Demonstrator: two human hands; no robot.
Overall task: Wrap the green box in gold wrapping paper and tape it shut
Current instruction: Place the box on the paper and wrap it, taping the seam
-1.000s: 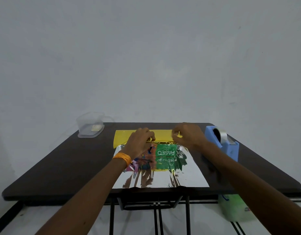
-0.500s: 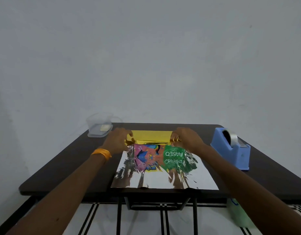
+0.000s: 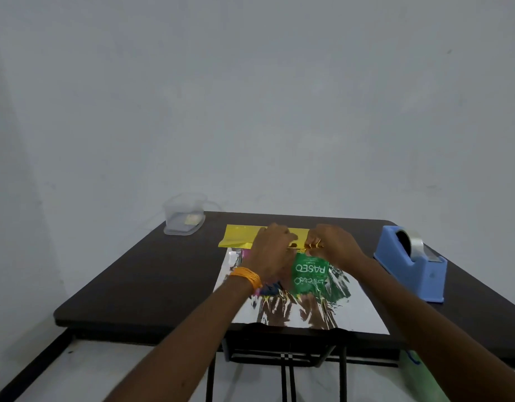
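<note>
The green box (image 3: 310, 274), printed PASEO, lies on the wrapping paper (image 3: 363, 311), whose silver inner side faces up. The paper's far edge is folded toward me and shows its gold side (image 3: 239, 237). My left hand (image 3: 272, 252), with an orange band at the wrist, rests over the left part of the box and presses on the gold fold. My right hand (image 3: 333, 246) pinches the gold fold at the box's far edge. The box's left half is hidden under my left hand.
A blue tape dispenser (image 3: 411, 264) with a roll of clear tape stands on the dark table (image 3: 140, 282) at the right. A clear plastic container (image 3: 185, 213) sits at the far left corner. The paper's near edge reaches the table's front edge.
My left hand slid right along the gold fold, from the box's left end to its middle, and now covers the colourful left half. My right hand stayed at the fold.
</note>
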